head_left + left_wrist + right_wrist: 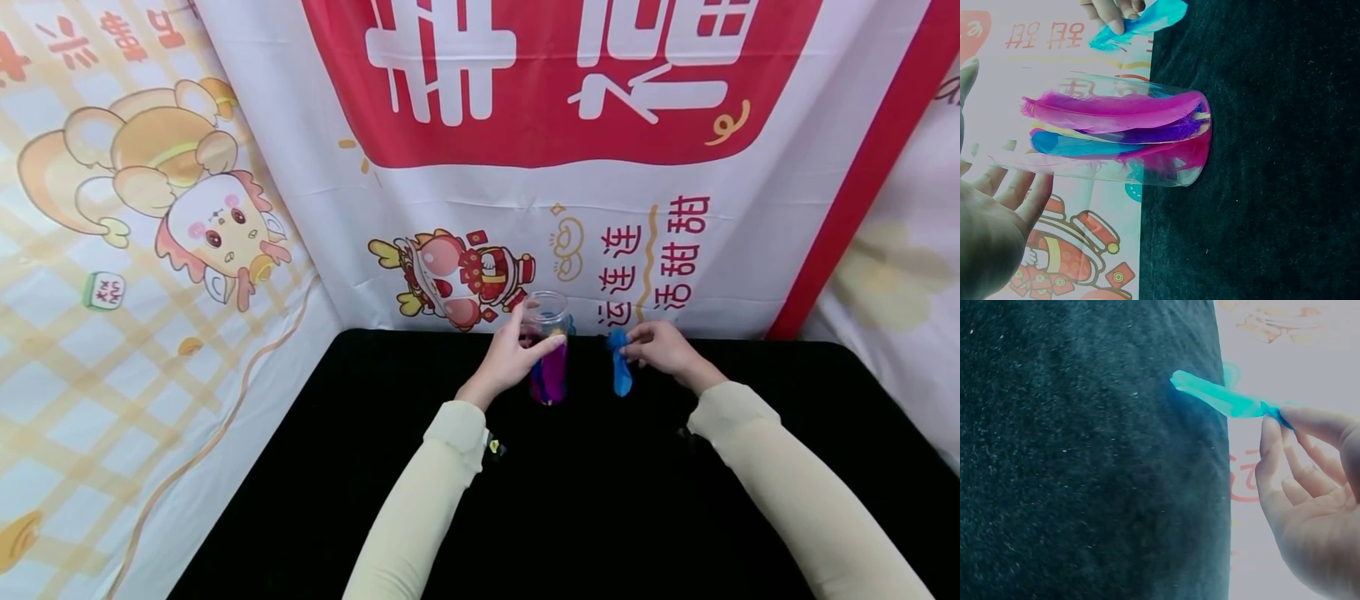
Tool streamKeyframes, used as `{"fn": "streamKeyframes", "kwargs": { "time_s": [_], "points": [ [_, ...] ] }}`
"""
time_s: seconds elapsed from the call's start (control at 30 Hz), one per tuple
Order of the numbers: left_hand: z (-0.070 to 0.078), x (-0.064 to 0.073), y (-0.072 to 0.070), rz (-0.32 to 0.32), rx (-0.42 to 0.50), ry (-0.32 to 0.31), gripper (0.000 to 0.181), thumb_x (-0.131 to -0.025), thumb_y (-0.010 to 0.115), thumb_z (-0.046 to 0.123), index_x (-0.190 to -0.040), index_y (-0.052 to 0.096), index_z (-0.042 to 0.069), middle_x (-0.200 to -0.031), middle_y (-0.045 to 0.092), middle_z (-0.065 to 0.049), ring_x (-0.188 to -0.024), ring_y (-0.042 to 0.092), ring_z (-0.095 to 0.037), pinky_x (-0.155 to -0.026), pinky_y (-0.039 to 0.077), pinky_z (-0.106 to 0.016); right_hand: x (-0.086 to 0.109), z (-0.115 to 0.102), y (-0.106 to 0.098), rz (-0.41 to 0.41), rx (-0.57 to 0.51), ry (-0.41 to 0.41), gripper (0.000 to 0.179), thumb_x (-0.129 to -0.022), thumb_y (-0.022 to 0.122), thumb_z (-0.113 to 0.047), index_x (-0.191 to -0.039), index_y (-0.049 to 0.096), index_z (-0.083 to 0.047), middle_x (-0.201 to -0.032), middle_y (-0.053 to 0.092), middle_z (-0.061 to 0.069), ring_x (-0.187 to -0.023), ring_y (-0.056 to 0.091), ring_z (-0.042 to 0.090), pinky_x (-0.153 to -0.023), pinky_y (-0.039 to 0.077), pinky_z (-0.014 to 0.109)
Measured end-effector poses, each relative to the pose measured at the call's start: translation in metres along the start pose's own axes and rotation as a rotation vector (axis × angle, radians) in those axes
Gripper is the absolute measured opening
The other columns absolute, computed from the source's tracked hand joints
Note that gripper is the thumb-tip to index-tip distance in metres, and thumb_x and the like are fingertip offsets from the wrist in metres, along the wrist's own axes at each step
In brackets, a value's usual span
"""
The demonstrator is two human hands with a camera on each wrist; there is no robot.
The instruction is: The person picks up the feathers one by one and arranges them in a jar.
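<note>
My left hand (512, 357) holds a clear, open-topped plastic jar (553, 315) near the table's far edge, thumb on the near side and fingers round the other. Inside the jar, as the left wrist view shows, lie several feathers lengthwise: a magenta feather (1116, 112), a blue feather (1085, 144), and purple and yellowish ones. To the right of the jar, my right hand (663, 350) pinches another blue feather (1219, 400) by one end between thumb and fingertips. That feather hangs downward, apart from the jar.
A black cloth-covered table (585, 500) spreads out before me. Right behind its far edge hangs a white and red printed backdrop (480, 187) with large characters and a cartoon figure. A patterned cloth wall (150, 333) stands on the left.
</note>
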State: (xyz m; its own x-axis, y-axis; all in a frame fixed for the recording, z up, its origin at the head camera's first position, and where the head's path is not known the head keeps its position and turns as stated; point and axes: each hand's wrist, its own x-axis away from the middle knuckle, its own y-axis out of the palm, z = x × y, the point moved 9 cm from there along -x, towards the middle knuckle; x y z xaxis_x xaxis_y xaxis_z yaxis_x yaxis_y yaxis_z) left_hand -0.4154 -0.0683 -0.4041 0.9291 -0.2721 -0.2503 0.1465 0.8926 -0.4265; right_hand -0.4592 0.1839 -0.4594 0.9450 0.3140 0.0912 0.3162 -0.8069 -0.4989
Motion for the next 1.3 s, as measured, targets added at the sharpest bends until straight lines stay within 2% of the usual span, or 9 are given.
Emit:
{"fn": "streamKeyframes", "kwargs": {
  "time_s": [0.13,0.37,0.47,0.63,0.67,0.87,1.03,1.1,1.3],
  "points": [
    [0.001,0.0,-0.001,0.003,0.0,0.0,0.074,-0.096,0.073,0.037,-0.157,0.032,0.027,-0.145,0.054,-0.01,-0.123,0.06,-0.022,-0.102,0.052,-0.043,0.002,-0.007,-0.004,0.002,-0.018,-0.005,0.032,-0.1,0.068,-0.015,-0.12,0.064,0.009,-0.109,0.071,0.021,-0.092,0.067,0.027,-0.078,0.06,0.039],
    [-0.001,0.0,0.0,-0.002,-0.002,-0.008,0.074,-0.096,0.072,0.04,-0.157,0.031,0.028,-0.145,0.053,-0.003,-0.123,0.06,-0.022,-0.102,0.052,-0.042,0.004,-0.015,-0.01,0.023,-0.014,-0.01,0.032,-0.099,0.07,-0.018,-0.119,0.066,0.006,-0.106,0.073,0.013,-0.09,0.065,0.024,-0.072,0.057,0.031],
    [0.003,0.002,0.0,-0.025,0.01,-0.015,0.076,-0.097,0.072,0.038,-0.159,0.029,0.026,-0.148,0.051,-0.004,-0.126,0.059,-0.025,-0.103,0.051,-0.044,0.006,-0.022,-0.012,0.037,-0.017,-0.023,0.03,-0.098,0.071,-0.017,-0.118,0.066,0.005,-0.109,0.071,0.014,-0.091,0.064,0.021,-0.073,0.057,0.03],
    [0.001,0.002,0.0,-0.017,0.007,-0.017,0.077,-0.097,0.072,0.035,-0.16,0.029,0.024,-0.148,0.051,-0.004,-0.126,0.059,-0.029,-0.102,0.052,-0.044,0.01,-0.034,-0.014,0.041,-0.034,-0.043,0.031,-0.099,0.07,-0.016,-0.12,0.066,0.006,-0.115,0.07,0.017,-0.093,0.064,0.016,-0.075,0.058,0.029],
    [-0.004,0.001,0.001,-0.005,0.006,-0.009,0.077,-0.097,0.073,0.037,-0.159,0.029,0.025,-0.147,0.052,-0.003,-0.126,0.059,-0.029,-0.102,0.052,-0.044,0.01,-0.036,-0.014,0.039,-0.04,-0.044,0.031,-0.099,0.07,-0.016,-0.12,0.066,0.006,-0.114,0.07,0.017,-0.092,0.064,0.016,-0.075,0.058,0.029],
    [-0.004,0.0,0.002,-0.015,0.024,-0.003,0.079,-0.097,0.072,0.038,-0.16,0.028,0.019,-0.146,0.051,-0.006,-0.128,0.057,-0.036,-0.103,0.051,-0.047,0.011,-0.047,-0.018,0.046,-0.045,-0.054,0.031,-0.098,0.072,-0.017,-0.117,0.067,0.006,-0.105,0.073,0.01,-0.092,0.066,0.018,-0.075,0.059,0.03],
    [-0.005,-0.001,0.002,-0.025,0.031,-0.006,0.078,-0.097,0.071,0.039,-0.16,0.028,0.02,-0.148,0.05,-0.006,-0.129,0.056,-0.037,-0.104,0.051,-0.047,0.014,-0.057,-0.021,0.063,-0.035,-0.067,0.031,-0.097,0.073,-0.019,-0.116,0.067,0.005,-0.099,0.074,0.007,-0.091,0.068,0.027,-0.074,0.058,0.029],
    [-0.005,-0.002,0.002,-0.026,0.03,-0.007,0.079,-0.097,0.071,0.04,-0.16,0.028,0.02,-0.149,0.049,-0.005,-0.129,0.057,-0.036,-0.103,0.051,-0.047,0.016,-0.062,-0.021,0.066,-0.042,-0.075,0.032,-0.097,0.074,-0.019,-0.116,0.067,0.005,-0.098,0.074,0.008,-0.089,0.069,0.026,-0.074,0.058,0.029],
    [-0.004,-0.002,0.002,-0.03,0.03,-0.009,0.078,-0.097,0.071,0.039,-0.16,0.028,0.023,-0.15,0.048,-0.003,-0.129,0.057,-0.034,-0.102,0.052,-0.047,0.019,-0.076,-0.023,0.073,-0.113,-0.096,0.032,-0.096,0.074,-0.015,-0.116,0.064,0.007,-0.099,0.073,0.007,-0.087,0.069,0.012,-0.077,0.061,0.03]
  ]
}}
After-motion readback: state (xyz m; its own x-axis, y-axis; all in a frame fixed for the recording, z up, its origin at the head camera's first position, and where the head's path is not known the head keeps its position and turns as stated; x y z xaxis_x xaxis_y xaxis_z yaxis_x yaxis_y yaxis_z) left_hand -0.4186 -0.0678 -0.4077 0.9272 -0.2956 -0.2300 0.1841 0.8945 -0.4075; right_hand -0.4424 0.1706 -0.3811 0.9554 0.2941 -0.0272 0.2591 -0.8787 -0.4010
